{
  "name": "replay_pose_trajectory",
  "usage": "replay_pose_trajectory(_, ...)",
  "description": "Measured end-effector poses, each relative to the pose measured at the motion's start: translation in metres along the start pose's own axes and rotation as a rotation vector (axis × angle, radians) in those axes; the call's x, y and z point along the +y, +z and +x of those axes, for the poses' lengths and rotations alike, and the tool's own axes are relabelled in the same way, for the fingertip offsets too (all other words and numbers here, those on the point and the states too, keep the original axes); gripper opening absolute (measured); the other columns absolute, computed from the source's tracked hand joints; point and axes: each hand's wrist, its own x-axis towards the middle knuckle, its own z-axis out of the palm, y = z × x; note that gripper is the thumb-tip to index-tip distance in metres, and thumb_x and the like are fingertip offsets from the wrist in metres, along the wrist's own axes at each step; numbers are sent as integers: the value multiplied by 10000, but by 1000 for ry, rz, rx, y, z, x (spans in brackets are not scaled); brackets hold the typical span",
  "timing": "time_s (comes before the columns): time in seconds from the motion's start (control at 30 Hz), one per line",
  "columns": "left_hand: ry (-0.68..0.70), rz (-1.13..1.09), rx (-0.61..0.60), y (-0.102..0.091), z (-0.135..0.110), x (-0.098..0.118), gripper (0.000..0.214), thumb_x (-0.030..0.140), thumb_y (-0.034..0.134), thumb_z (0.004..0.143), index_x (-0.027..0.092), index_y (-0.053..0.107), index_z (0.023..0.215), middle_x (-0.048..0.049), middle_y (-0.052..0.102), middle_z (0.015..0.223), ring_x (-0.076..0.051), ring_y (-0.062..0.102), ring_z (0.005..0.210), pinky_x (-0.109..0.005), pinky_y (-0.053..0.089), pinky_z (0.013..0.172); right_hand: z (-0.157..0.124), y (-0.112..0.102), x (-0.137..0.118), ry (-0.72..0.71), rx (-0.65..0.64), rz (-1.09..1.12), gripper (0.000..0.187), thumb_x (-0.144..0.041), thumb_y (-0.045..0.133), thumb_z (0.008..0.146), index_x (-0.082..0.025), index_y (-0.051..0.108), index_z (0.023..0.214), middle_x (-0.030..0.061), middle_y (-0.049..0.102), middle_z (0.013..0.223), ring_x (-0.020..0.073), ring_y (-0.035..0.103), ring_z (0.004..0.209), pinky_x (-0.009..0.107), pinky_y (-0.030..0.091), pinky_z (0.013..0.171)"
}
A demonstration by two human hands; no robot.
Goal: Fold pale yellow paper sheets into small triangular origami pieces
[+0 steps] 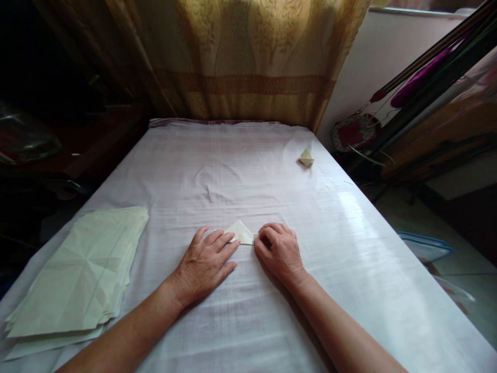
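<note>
A small folded piece of pale paper (241, 233) lies in the middle of the cloth-covered table, its peak pointing away from me. My left hand (207, 259) rests flat with fingers stretched out, the fingertips lying over the paper's left part. At the paper's right end, my right hand (279, 251) pinches the narrow tip between thumb and curled fingers. The fingers of that hand hide the tip itself.
A stack of creased pale paper sheets (77, 274) lies on the left of the table. One finished-looking folded paper shape (306, 158) sits near the far right edge. A patterned curtain (233, 62) hangs behind the table (240, 181). Poles and bags stand at the right.
</note>
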Motion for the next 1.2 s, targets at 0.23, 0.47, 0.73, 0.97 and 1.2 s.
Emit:
replay_pose_trajectory(0.23, -22, 16, 9, 1, 0, 3, 384, 366, 561, 946, 279, 598, 1318, -51, 643, 1321, -266, 545, 1222, -497, 253, 1131, -1, 5, 11, 21, 78, 120, 205, -159, 511, 857, -211, 634, 1014, 57, 712, 952, 224, 628, 907, 364, 432, 832)
replay_pose_trajectory(0.47, -14, 20, 15, 3, 0, 3, 384, 365, 570, 938, 269, 604, 1308, -52, 645, 1316, -264, 554, 1213, -500, 267, 1124, -7, -6, 0, -181, 101, 74, 265, -150, 508, 878, -236, 691, 1049, 72, 690, 1082, 226, 599, 1000, 388, 443, 892)
replay_pose_trajectory(0.73, -19, 17, 10, 6, -1, 1, 411, 381, 575, 934, 262, 588, 1327, -53, 636, 1328, -266, 538, 1226, -502, 249, 1128, -8, -10, -19, -335, -140, -75, 285, -244, 538, 949, -277, 662, 1203, 63, 672, 1081, 227, 554, 987, 372, 411, 841)
replay_pose_trajectory(0.97, -13, 37, 11, 4, -1, 2, 405, 383, 576, 933, 280, 589, 1324, -51, 639, 1317, -260, 534, 1228, -485, 256, 1126, -11, -13, -16, -361, -127, -87, 230, -238, 549, 943, -275, 692, 1120, 57, 677, 1090, 220, 558, 994, 378, 398, 856)
replay_pose_trajectory(1.2, -22, 26, 3, 6, -1, 1, 410, 379, 556, 941, 293, 571, 1342, -43, 633, 1324, -255, 517, 1252, -474, 240, 1138, -12, -11, -14, -331, -135, -89, 224, -229, 572, 925, -263, 680, 1119, 58, 674, 1098, 225, 564, 1001, 375, 392, 856)
